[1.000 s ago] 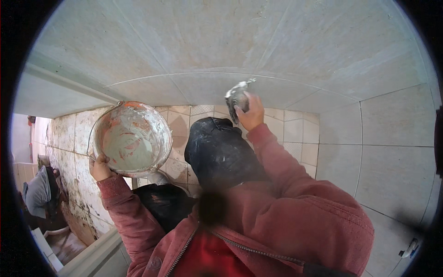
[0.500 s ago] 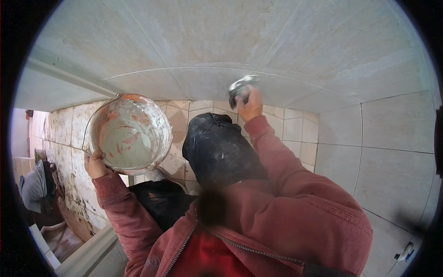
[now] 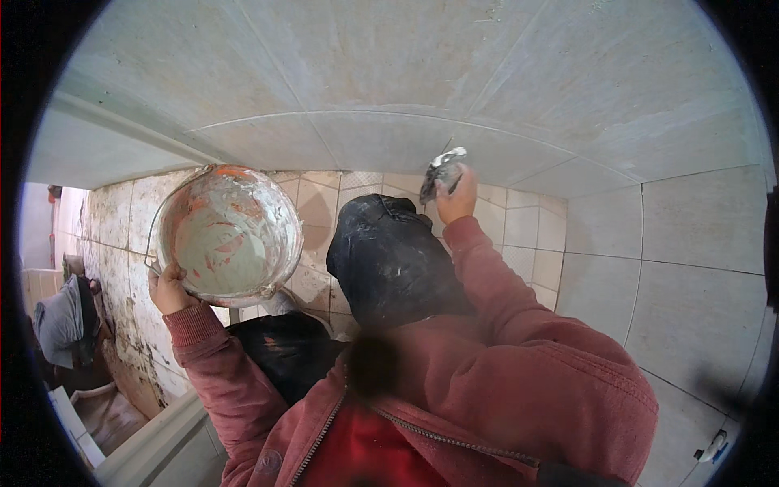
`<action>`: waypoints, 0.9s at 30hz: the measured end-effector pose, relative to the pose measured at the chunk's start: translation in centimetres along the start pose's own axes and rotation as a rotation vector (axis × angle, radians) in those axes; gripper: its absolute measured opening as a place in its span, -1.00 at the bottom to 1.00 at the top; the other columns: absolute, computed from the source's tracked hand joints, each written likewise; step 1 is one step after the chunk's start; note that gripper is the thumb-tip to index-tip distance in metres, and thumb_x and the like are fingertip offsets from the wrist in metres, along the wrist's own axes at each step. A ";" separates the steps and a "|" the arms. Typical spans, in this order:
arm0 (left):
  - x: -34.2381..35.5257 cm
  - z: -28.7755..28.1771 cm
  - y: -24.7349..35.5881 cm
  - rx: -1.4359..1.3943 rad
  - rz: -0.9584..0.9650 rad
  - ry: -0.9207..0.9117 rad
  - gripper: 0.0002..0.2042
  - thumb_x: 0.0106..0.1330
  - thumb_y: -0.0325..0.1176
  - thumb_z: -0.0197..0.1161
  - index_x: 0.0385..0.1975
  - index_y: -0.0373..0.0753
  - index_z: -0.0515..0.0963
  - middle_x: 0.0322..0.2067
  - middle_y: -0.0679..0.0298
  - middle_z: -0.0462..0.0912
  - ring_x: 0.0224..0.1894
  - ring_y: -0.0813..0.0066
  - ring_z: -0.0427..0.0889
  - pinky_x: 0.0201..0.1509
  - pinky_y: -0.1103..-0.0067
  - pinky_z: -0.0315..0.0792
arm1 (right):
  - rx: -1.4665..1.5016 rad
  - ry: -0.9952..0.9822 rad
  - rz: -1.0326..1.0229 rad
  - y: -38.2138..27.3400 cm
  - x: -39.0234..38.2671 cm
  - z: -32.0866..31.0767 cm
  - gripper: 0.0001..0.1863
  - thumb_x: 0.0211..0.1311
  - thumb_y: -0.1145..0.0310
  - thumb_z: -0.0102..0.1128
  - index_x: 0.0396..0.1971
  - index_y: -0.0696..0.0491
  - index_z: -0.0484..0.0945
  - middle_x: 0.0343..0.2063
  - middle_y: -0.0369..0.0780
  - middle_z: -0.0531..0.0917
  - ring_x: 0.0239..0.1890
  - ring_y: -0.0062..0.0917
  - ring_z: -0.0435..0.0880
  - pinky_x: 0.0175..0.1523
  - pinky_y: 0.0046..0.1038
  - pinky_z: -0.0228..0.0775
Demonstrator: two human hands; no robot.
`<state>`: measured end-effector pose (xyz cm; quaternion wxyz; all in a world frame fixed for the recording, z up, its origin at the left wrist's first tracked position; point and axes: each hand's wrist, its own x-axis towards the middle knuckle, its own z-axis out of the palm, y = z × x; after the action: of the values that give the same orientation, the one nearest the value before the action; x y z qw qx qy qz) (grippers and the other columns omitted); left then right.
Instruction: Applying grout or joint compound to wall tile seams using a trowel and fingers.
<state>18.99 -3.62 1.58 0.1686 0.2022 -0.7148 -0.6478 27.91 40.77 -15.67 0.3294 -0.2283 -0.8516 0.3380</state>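
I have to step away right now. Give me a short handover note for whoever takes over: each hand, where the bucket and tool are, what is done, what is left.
Left hand: grips the round orange plastic bucket by its lower rim, tilted toward the camera, a layer of pale grey paste inside.
Right hand: shut on a small paste-smeared flat tool, its tip at a joint in the pale tiled wall.
Done: cannot tell which joints are filled.
Left: probably more joints; paste remains in the bucket.
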 end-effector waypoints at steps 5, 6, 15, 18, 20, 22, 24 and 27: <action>-0.2 0.8 0.7 -0.001 -0.044 -0.019 -0.59 -0.15 -0.68 -0.08 -0.18 -0.44 0.27 -0.52 0.26 0.43 -0.56 0.52 0.39 -0.47 0.64 0.33 | -0.164 -0.032 -0.323 1.3 1.2 2.3 -0.49 -0.24 0.47 0.16 -0.16 0.18 0.24 -0.27 0.00 0.36 -0.18 -0.11 0.31 -0.08 -0.26 0.19; 0.0 0.4 0.5 0.000 -0.039 -0.013 -0.59 -0.15 -0.68 -0.08 -0.18 -0.44 0.27 -0.52 0.26 0.43 -0.56 0.52 0.39 -0.47 0.64 0.33 | -0.087 -0.057 -0.294 0.5 0.8 2.5 -0.49 -0.24 0.46 0.16 -0.17 0.19 0.24 -0.27 0.00 0.36 -0.18 -0.10 0.31 -0.08 -0.26 0.18; -0.6 0.3 0.8 -0.071 -0.033 -0.014 -0.73 -0.17 -0.67 -0.07 -0.36 -0.40 0.35 -0.55 0.31 0.41 -0.55 0.55 0.37 -0.46 0.69 0.29 | -0.088 -0.140 -0.203 -0.3 0.6 3.0 -0.52 -0.19 0.37 0.16 -0.22 0.25 0.27 -0.26 0.06 0.36 -0.17 -0.08 0.32 -0.06 -0.25 0.18; 0.3 -1.0 -0.3 -0.022 -0.004 -0.089 -0.75 -0.17 -0.67 -0.07 -0.41 -0.38 0.37 -0.55 0.31 0.41 -0.55 0.55 0.36 -0.46 0.70 0.28 | -0.098 -0.049 -0.145 -0.7 1.5 2.6 -0.51 -0.21 0.37 0.17 -0.21 0.24 0.26 -0.26 0.06 0.35 -0.17 -0.08 0.32 -0.05 -0.26 0.18; 0.2 -0.7 0.0 -0.018 -0.034 -0.019 -0.77 -0.17 -0.68 -0.07 -0.44 -0.36 0.38 -0.54 0.31 0.41 -0.55 0.54 0.36 -0.46 0.69 0.29 | -0.088 -0.068 -0.133 -0.7 2.2 2.7 -0.50 -0.22 0.40 0.18 -0.21 0.23 0.24 -0.28 0.04 0.35 -0.19 -0.09 0.32 -0.08 -0.24 0.18; -1.0 0.5 0.9 -0.063 -0.023 -0.063 -0.77 -0.16 -0.68 -0.08 -0.43 -0.36 0.38 -0.55 0.31 0.41 -0.56 0.55 0.36 -0.46 0.69 0.29 | -0.075 -0.083 -0.181 -0.1 1.4 2.9 -0.50 -0.22 0.40 0.18 -0.21 0.23 0.24 -0.29 0.04 0.34 -0.20 -0.10 0.32 -0.10 -0.23 0.17; -1.1 0.5 1.0 -0.104 -0.011 -0.101 -0.76 -0.16 -0.68 -0.08 -0.43 -0.35 0.38 -0.56 0.32 0.41 -0.57 0.56 0.35 -0.46 0.69 0.28 | -0.064 -0.071 -0.154 0.0 0.6 2.4 -0.50 -0.22 0.39 0.19 -0.22 0.23 0.24 -0.31 0.03 0.34 -0.22 -0.11 0.33 -0.12 -0.24 0.18; -0.7 0.1 0.5 -0.060 -0.033 -0.087 -0.77 -0.16 -0.67 -0.08 -0.44 -0.35 0.38 -0.55 0.32 0.41 -0.56 0.57 0.35 -0.46 0.69 0.29 | -0.080 0.019 -0.193 -0.2 2.6 3.0 -0.50 -0.23 0.40 0.19 -0.22 0.22 0.25 -0.31 0.02 0.35 -0.23 -0.11 0.33 -0.13 -0.24 0.19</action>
<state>19.55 -3.17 2.07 0.1326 0.1804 -0.6982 -0.6800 23.96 40.99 -16.07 0.3591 -0.1613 -0.8792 0.2683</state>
